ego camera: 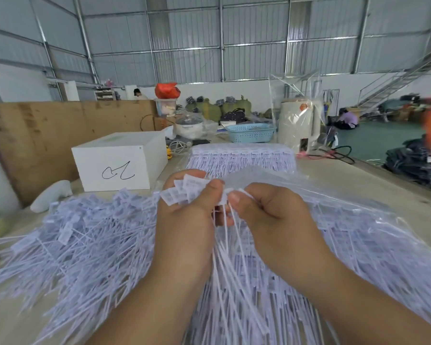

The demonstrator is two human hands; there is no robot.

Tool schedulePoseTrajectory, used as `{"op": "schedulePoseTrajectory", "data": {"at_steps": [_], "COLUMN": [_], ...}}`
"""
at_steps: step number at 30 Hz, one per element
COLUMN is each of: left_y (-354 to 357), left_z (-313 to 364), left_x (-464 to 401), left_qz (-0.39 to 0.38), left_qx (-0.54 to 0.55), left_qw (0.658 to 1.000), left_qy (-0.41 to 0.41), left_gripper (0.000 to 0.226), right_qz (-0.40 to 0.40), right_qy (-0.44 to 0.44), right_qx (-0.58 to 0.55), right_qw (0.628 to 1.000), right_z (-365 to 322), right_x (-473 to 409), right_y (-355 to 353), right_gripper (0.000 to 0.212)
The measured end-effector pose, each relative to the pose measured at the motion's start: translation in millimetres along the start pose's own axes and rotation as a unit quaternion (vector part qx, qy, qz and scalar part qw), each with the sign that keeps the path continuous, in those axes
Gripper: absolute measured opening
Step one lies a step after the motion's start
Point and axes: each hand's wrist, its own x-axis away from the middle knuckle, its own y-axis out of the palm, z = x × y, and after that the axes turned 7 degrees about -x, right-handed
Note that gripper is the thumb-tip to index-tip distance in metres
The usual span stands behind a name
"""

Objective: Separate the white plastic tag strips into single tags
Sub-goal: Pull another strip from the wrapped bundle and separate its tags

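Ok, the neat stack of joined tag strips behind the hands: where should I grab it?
Probably by the band of flat heads along the far edge of the stack of joined strips, reaching in from above; that band looks solid, while the thin tails pointing toward you would likely just flex.

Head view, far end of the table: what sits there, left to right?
White box with a scribble → white cooker with glass lid → blue plastic basket → cream kettle in a clear bag.

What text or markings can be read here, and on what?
White box: handwritten black scrawl, no clear letters or digits.
Tag heads in the left hand: faint grey print, too blurred to read.
Cream appliance: orange hexagon sticker, unreadable.
No legible words elsewhere.
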Motion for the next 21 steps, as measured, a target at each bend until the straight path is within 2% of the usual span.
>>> {"op": "schedulePoseTrajectory", "data": {"at_steps": [3,5,8,11,15,21], "left_y": [-13.3,-25.5,-36.5,-11.7,-10.9,-12.4], "left_z": [3.1,7.5,8.7,11.1,7.8,9.1], "left_x": [-6.2,-22.0,-23.8,-13.2,-5.1,-5.0], "left_qz": [0.063,0.05,-0.055,-0.13,-0.183,-0.209], "left_qx": [0.036,0.055,0.013,-0.058,-0.053,-0.064], "left_qw": [0.996,0.993,0.996,0.989,0.981,0.976], "left_qy": [-0.06,-0.096,-0.065,-0.035,-0.038,-0.021], "left_gripper": [0.011,0.005,0.005,0.007,0.02,0.033], "right_qz": [0.08,0.089,-0.033,-0.12,-0.152,-0.184], "right_qy": [-0.006,0.004,0.067,0.078,0.102,0.082], "right_qx": [-0.041,-0.061,-0.096,-0.076,-0.098,0.003], "right_qw": [0.996,0.994,0.993,0.987,0.978,0.979], "right_z": [-2.5,-0.4,4.6,13.8,12.3,-2.1], "right_x": [-1.3,-3.6,-1.7,-1.1,-3.7,1.4], "right_y": [-4.4,-14.0,-14.9,-9.5,-14.5,-17.6], "right_gripper": [0.046,0.047,0.033,0.054,0.054,0.071]}}
